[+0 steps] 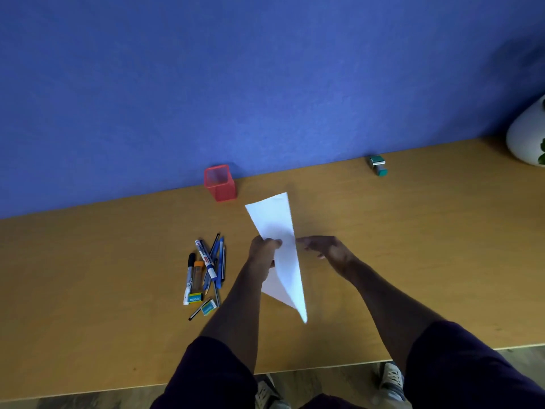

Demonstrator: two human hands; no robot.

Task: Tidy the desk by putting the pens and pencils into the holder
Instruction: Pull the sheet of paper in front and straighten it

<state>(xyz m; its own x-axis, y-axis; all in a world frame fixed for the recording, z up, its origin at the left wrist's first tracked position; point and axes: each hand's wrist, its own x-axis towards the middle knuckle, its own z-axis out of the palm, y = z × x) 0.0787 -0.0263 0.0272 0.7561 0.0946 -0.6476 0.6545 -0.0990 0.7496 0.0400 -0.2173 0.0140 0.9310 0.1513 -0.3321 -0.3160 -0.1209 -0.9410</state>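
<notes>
A red mesh pen holder (220, 183) stands with nothing inside it at the back of the wooden desk (103, 261), against the blue wall. Left of centre lies a heap of pens, pencils and markers (208, 265), with small erasers (195, 298) at its near end. My left hand (263, 250) pinches a white sheet of paper (280, 249) and holds it lifted and tilted above the desk, just right of the heap. My right hand (327, 246) hovers at the paper's right edge with fingers stretched out, holding nothing.
A small teal and silver stapler (377, 165) sits at the back right near the wall. A white rounded pot (528, 134) with a bit of green leaf stands at the far right edge. My shoes and the floor show below the desk's front edge.
</notes>
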